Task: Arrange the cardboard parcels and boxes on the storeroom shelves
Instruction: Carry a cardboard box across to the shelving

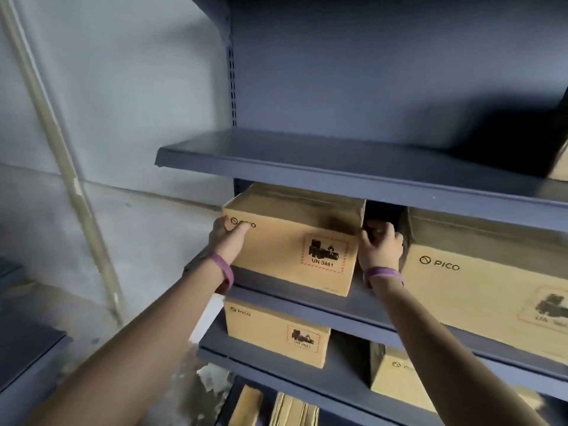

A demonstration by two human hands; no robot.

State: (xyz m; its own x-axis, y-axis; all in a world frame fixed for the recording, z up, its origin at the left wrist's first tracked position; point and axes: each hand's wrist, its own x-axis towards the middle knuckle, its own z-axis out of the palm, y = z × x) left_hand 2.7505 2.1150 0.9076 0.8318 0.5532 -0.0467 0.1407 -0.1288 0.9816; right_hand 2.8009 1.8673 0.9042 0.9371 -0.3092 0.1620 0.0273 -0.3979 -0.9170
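Up close, the grey metal shelving [307, 87] stands against a pale wall [123, 87], where a cream pipe [61, 149] runs down at a slant to the left. The upper shelf [307, 161] is mostly bare metal, with a dark box [522, 142] at its right end, half out of view. The middle shelf [353, 305] below it carries the box [295, 241] being handled, which sits at the left end close to the front edge, its front face showing a logo and a red-framed warning label. A larger box [479, 287] stands near it to the right on the same shelf, with a dark gap between them. One level down, a small box [276, 333] sits at the left end, another box [396, 373] is further right, and flat cardboard [292, 410] stands on edge at the bottom. Both arms reach up and forward, each with a purple wristband. The left hand [227, 238] lies against the box's front left corner, fingers fairly straight and spread over the logo, pressing rather than clutching. The right hand [381, 244] is in the gap, fingers curled round the box's front right edge and gripping it. The box rests flat on the shelf between the two hands.
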